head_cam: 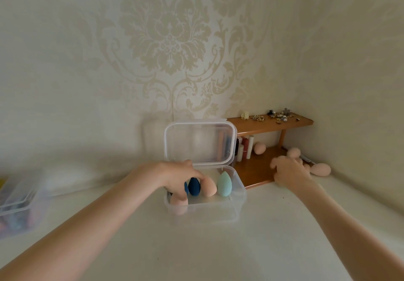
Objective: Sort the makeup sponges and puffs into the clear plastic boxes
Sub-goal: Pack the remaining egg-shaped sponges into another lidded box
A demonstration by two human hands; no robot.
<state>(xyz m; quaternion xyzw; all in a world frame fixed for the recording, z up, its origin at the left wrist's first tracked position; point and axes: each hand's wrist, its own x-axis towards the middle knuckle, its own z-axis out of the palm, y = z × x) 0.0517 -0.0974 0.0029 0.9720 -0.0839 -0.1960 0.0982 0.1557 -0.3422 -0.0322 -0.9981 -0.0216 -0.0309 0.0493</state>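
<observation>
A clear plastic box (pixel 239 193) stands mid-table with its lid (pixel 200 142) raised. Inside stand a dark blue sponge (pixel 194 186), a peach sponge (pixel 210 189) and a mint green sponge (pixel 224 184), with another peach sponge (pixel 177 203) in the front left corner. My left hand (pixel 180 177) reaches into the box, its fingers curled over the blue sponge and pinching the standing peach one. My right hand (pixel 289 171), blurred with fingers spread, hovers near a peach sponge (pixel 321 169) and a peach puff (pixel 294 152) on the table at the right.
A small wooden shelf (pixel 258 171) stands against the wall behind the box, with jewellery on top and bottles plus one more peach sponge (pixel 259 148) below. A second clear box (pixel 20 202) with colourful contents sits at the left edge.
</observation>
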